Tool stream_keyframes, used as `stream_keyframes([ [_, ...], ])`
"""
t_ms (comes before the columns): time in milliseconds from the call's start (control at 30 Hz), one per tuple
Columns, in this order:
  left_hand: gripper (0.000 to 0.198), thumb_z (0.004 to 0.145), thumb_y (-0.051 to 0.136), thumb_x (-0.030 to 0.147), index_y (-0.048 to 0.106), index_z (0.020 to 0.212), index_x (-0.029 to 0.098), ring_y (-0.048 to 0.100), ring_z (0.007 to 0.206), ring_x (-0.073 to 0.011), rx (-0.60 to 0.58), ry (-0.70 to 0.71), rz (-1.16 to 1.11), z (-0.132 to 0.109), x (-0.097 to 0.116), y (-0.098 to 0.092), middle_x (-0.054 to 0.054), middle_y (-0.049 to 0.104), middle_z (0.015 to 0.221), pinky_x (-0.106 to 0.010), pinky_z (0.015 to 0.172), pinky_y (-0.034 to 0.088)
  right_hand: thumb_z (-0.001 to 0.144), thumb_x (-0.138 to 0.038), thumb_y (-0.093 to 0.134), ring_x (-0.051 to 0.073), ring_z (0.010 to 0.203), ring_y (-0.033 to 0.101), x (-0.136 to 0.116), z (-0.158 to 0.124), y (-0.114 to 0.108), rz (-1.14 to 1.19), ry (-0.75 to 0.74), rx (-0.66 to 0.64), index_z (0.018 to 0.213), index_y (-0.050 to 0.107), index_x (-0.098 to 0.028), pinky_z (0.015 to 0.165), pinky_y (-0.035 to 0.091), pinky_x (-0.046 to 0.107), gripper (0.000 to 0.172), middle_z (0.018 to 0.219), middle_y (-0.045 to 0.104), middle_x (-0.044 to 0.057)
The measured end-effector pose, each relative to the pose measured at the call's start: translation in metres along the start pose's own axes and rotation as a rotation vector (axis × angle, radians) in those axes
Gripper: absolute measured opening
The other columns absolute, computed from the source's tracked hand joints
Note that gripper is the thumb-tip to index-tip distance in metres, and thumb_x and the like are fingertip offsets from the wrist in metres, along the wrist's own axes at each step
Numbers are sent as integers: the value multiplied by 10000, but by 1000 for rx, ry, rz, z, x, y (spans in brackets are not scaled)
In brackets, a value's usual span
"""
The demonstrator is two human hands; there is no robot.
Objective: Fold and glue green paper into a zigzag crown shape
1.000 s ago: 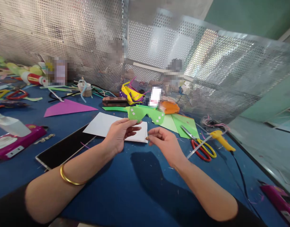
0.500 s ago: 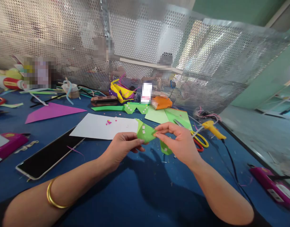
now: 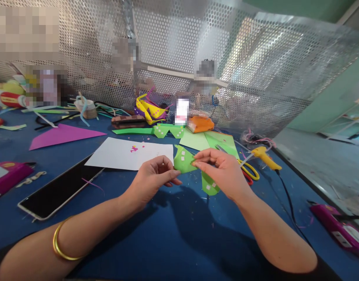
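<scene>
My right hand [image 3: 223,171] pinches a green paper piece [image 3: 183,160] shaped like glasses, with small pale squares on it; its other half hangs below the fingers. At the lower left edge of this piece is my left hand [image 3: 157,175], its fingers curled, the tips next to the paper; whether they grip it is hard to tell. Behind the hands lies a white sheet [image 3: 118,154] with small pink bits on it. Another pair of green paper glasses [image 3: 167,131] with pale squares rests farther back.
Scissors [image 3: 249,169] and a yellow glue gun [image 3: 264,158] lie to the right. A black phone [image 3: 59,191] and magenta paper [image 3: 64,136] are on the left. Light green sheets [image 3: 194,139], an orange packet [image 3: 201,124] and yellow paper glasses [image 3: 150,111] sit at the back.
The green piece has moved slightly right and tilted, and more of its lower half shows. My left fingers have slid toward its lower left edge and overlap it less.
</scene>
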State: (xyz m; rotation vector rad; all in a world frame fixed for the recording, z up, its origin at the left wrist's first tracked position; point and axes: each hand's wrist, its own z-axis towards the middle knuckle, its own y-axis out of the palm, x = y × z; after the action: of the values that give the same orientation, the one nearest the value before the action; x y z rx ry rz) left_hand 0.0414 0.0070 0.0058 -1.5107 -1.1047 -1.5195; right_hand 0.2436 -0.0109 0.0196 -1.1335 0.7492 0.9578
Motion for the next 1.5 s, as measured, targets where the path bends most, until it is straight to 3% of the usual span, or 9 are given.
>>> stream_keyframes([
  [167, 154, 757, 723, 344, 775, 785, 202, 681, 690, -176, -27, -28, 86, 1, -1, -1, -71, 755, 718, -258, 655, 500, 769, -292, 703, 175, 787, 694, 2, 1, 0, 17, 12, -12, 891, 695, -217, 765, 537, 340, 144, 812, 742, 22],
  [400, 207, 768, 699, 384, 800, 859, 227, 687, 760, -200, -143, -94, 108, 1, 0, -4, -81, 768, 770, -266, 663, 497, 763, -284, 700, 172, 769, 696, 2, 1, 0, 34, 15, -50, 888, 691, -208, 742, 536, 331, 147, 797, 743, 25],
  [600, 241, 750, 728, 381, 792, 901, 204, 662, 714, -163, -176, -151, 133, 3, -1, -6, -65, 767, 758, -246, 654, 481, 778, -272, 691, 181, 765, 700, 0, 2, -1, -34, -4, -69, 884, 685, -205, 724, 552, 344, 126, 804, 745, 28],
  [700, 239, 752, 737, 385, 792, 883, 193, 668, 737, -151, -127, -172, 74, 3, -2, -5, -63, 766, 778, -224, 647, 468, 807, -241, 682, 180, 766, 711, -3, -2, 0, -203, -181, 33, 865, 674, -215, 829, 546, 407, 64, 814, 749, 10],
  [833, 270, 744, 742, 423, 791, 863, 186, 690, 810, -179, -74, -190, -14, 2, -2, -3, -84, 769, 918, -236, 657, 472, 850, -136, 647, 180, 866, 727, -7, -9, 4, -567, -635, 223, 903, 641, -219, 1088, 374, 489, 99, 820, 759, -18],
  [1033, 327, 705, 755, 471, 788, 819, 167, 687, 821, -224, -76, -203, -98, 0, 0, -1, -99, 767, 863, -288, 696, 489, 876, -88, 614, 205, 1017, 704, -6, -19, 14, -959, -1079, 195, 1055, 620, -190, 1106, 352, 440, 206, 855, 780, 14],
  [1300, 232, 698, 774, 397, 763, 720, 166, 639, 715, -151, -69, -190, -121, 0, -3, -2, -37, 710, 715, -250, 681, 455, 928, -141, 545, 191, 1000, 711, -12, -23, 18, -1098, -1214, 150, 1047, 649, -220, 957, 501, 369, 176, 898, 784, 16],
  [1500, 215, 695, 765, 373, 752, 708, 158, 632, 718, -149, -50, -201, -101, 1, -3, -2, -39, 716, 710, -257, 702, 450, 931, -166, 560, 185, 1006, 706, -10, -24, 19, -1191, -1305, 176, 986, 667, -200, 959, 488, 358, 125, 914, 783, 26],
])
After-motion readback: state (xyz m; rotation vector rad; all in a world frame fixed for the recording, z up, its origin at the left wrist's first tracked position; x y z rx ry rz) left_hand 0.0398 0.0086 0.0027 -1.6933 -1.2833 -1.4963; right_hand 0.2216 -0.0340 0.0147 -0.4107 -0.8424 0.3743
